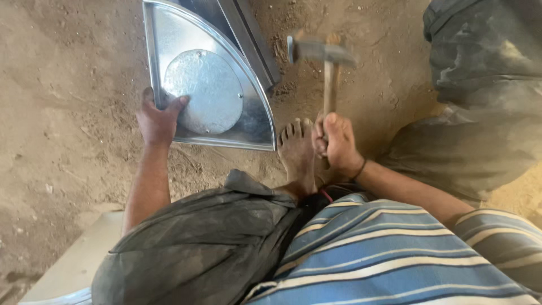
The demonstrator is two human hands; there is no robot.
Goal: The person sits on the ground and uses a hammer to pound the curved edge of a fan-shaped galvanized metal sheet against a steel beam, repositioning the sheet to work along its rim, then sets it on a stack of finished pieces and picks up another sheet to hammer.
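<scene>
My left hand [158,120] grips the near left corner of a shiny quarter-round sheet-metal piece [248,107] that lies on the dirt floor; a round dimpled metal disc [204,90] is fixed at its middle. My right hand [336,144] is closed around the wooden handle of a hammer [322,52], whose steel head is raised and blurred to the right of the metal piece. My bare foot [297,152] rests on the ground just below the piece's near right corner, beside the right hand.
A dark metal bar [248,34] lies under the far edge of the sheet-metal piece. Sandy dirt floor [68,73] surrounds everything. My knees in dusty grey trousers [480,113] flank the spot. A pale flat board [73,262] sits at the lower left.
</scene>
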